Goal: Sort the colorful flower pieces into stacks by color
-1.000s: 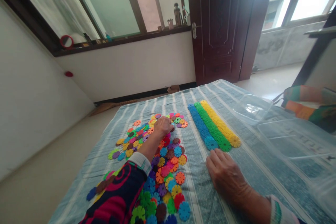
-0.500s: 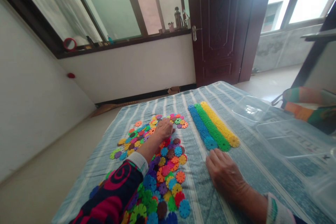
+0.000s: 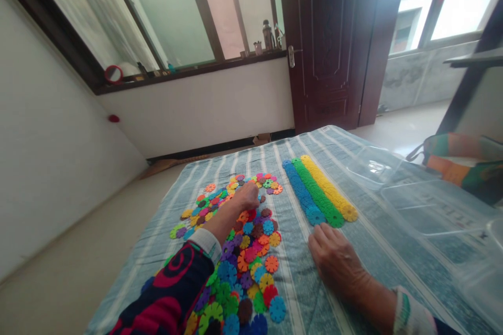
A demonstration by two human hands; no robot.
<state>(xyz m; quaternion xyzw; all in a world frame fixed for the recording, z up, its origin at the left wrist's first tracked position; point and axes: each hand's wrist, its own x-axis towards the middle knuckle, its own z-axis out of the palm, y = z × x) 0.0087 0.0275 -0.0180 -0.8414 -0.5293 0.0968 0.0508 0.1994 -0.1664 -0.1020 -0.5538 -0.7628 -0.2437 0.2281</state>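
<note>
As the left arm point(image 3: 178, 282) stretches forward over the loose discs point(image 3: 277, 309), the left hand point(image 3: 248, 196) dips into their far part, fingertips hidden; I can't tell whether it grips one. The right hand point(image 3: 334, 254) sits back up, fingers bent, by the near ends of the blue row point(image 3: 301, 188) and green row point(image 3: 317, 193), its grip unclear too. The yellow row point(image 3: 328, 186) lies alongside. Striped cloth point(image 3: 294, 267) shows between discs and rows, and beyond them to its far edge.

disc pile point(image 3: 250, 255) left | disc rows point(image 3: 316, 192) right | boxes point(image 3: 373, 168) farther right | cloth point(image 3: 299, 296) beneath
</note>
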